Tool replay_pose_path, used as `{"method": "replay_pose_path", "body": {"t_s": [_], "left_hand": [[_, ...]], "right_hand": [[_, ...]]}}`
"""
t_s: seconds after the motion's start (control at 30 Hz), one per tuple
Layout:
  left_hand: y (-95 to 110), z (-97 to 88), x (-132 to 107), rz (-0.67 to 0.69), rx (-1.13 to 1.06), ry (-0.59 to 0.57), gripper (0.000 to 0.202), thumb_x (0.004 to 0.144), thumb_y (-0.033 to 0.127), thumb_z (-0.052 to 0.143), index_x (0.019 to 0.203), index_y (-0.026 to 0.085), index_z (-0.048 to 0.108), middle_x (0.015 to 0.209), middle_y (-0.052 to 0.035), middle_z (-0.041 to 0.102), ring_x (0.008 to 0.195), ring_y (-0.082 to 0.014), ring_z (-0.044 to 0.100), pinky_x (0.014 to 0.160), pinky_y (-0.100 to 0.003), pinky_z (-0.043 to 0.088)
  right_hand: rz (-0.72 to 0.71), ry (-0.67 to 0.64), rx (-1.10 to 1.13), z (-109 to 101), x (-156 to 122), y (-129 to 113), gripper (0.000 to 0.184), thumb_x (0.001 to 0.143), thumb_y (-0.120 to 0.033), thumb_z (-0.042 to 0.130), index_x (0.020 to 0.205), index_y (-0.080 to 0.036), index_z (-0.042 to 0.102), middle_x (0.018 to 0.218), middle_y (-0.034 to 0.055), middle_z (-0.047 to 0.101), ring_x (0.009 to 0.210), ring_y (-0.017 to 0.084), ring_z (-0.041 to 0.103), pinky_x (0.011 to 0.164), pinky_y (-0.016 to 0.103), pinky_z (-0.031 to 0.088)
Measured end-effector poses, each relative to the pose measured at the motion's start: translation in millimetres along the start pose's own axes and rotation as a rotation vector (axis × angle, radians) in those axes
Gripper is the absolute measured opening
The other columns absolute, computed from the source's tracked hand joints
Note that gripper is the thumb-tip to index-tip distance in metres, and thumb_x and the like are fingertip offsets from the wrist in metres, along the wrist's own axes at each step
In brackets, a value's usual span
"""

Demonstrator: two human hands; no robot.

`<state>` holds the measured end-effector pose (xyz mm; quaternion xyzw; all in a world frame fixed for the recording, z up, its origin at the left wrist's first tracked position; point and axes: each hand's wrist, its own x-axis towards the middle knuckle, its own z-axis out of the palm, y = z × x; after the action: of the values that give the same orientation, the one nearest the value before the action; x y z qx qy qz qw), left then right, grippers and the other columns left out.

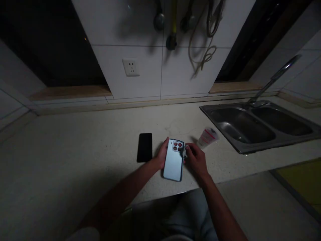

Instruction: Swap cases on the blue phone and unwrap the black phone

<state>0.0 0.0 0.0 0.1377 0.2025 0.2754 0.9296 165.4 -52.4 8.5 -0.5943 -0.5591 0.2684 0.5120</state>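
A light blue phone (pixel 173 163) lies back-up near the front edge of the pale counter (pixel 75 154), its camera block facing me. My left hand (pixel 162 154) grips its left edge. My right hand (pixel 195 159) is at the phone's upper right corner, pinching a small grey item (pixel 184 152) against the camera area; what the item is cannot be made out. A black phone (pixel 144 147) lies flat just left of my left hand, untouched.
A small white tube with a red label (pixel 207 137) lies to the right of my hands. A steel double sink (pixel 260 125) with a tap (pixel 273 78) sits at the right. A wall socket (pixel 130 67) and hanging utensils (pixel 173 23) are on the tiled wall.
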Motion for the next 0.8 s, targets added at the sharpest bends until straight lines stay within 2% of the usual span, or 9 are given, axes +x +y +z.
{"method": "replay_pose_path", "body": {"t_s": [0.23, 0.3, 0.4, 0.5, 0.6, 0.7, 0.8], "left_hand": [[-1, -4.1, 3, 0.004, 0.012, -0.058, 0.07, 0.093, 0.068, 0.034, 0.115, 0.01, 0.067, 0.083, -0.0162, 0.075, 0.07, -0.0302, 0.073, 0.069, -0.043, 0.056], [-2, -3.2, 3, 0.009, -0.008, -0.068, 0.068, 0.094, 0.067, 0.034, 0.111, 0.01, 0.067, 0.082, -0.0157, 0.075, 0.072, -0.03, 0.073, 0.071, -0.044, 0.056], [-1, -1.0, 3, 0.016, -0.047, -0.055, 0.064, 0.095, 0.066, 0.036, 0.102, 0.011, 0.068, 0.082, -0.0144, 0.075, 0.072, -0.0277, 0.072, 0.075, -0.043, 0.055], [-1, 0.9, 3, 0.043, -0.062, 0.023, 0.055, 0.095, 0.061, 0.043, 0.089, 0.013, 0.068, 0.074, -0.0103, 0.074, 0.064, -0.0233, 0.069, 0.073, -0.036, 0.053], [-1, 3.9, 4, 0.047, -0.059, 0.113, 0.053, 0.095, 0.06, 0.045, 0.082, 0.014, 0.068, 0.068, -0.0089, 0.072, 0.061, -0.0226, 0.069, 0.073, -0.035, 0.052], [-1, 8.2, 3, 0.049, -0.08, 0.166, 0.051, 0.095, 0.058, 0.045, 0.086, 0.014, 0.069, 0.068, -0.0085, 0.072, 0.068, -0.0245, 0.071, 0.077, -0.036, 0.052], [0, 10.0, 2, 0.025, -0.088, 0.231, 0.051, 0.094, 0.058, 0.048, 0.097, 0.012, 0.07, 0.074, -0.0092, 0.073, 0.074, -0.0261, 0.072, 0.079, -0.037, 0.052]], "right_hand": [[-0.007, 0.236, 0.027, 2, 1, 7, 0.034, 0.089, -0.046, 0.059, 0.103, -0.017, 0.071, 0.097, 0.0099, 0.074, 0.089, 0.024, 0.067, 0.08, 0.038, 0.052], [-0.02, 0.264, 0.024, 3, 2, 4, 0.033, 0.088, -0.045, 0.061, 0.103, -0.017, 0.07, 0.096, 0.009, 0.073, 0.084, 0.023, 0.067, 0.078, 0.037, 0.053], [-0.114, 0.251, -0.022, 4, 4, -2, 0.027, 0.087, -0.039, 0.062, 0.102, -0.018, 0.07, 0.093, 0.0068, 0.071, 0.078, 0.02, 0.066, 0.074, 0.035, 0.053], [-0.263, 0.168, -0.102, 7, 9, -9, 0.021, 0.087, -0.03, 0.06, 0.103, -0.02, 0.07, 0.098, 0.0072, 0.072, 0.084, 0.022, 0.066, 0.077, 0.037, 0.054], [-0.418, 0.023, -0.234, 12, 16, -16, 0.022, 0.087, -0.02, 0.055, 0.104, -0.021, 0.07, 0.101, 0.0087, 0.074, 0.093, 0.025, 0.066, 0.085, 0.041, 0.053], [-0.493, -0.119, -0.382, 20, 21, -24, 0.028, 0.087, -0.01, 0.052, 0.106, -0.02, 0.071, 0.102, 0.0102, 0.074, 0.095, 0.026, 0.065, 0.085, 0.041, 0.052], [-0.52, -0.264, -0.506, 29, 19, -35, 0.028, 0.089, -0.008, 0.053, 0.107, -0.02, 0.071, 0.103, 0.0108, 0.073, 0.095, 0.025, 0.065, 0.082, 0.037, 0.052]]}}
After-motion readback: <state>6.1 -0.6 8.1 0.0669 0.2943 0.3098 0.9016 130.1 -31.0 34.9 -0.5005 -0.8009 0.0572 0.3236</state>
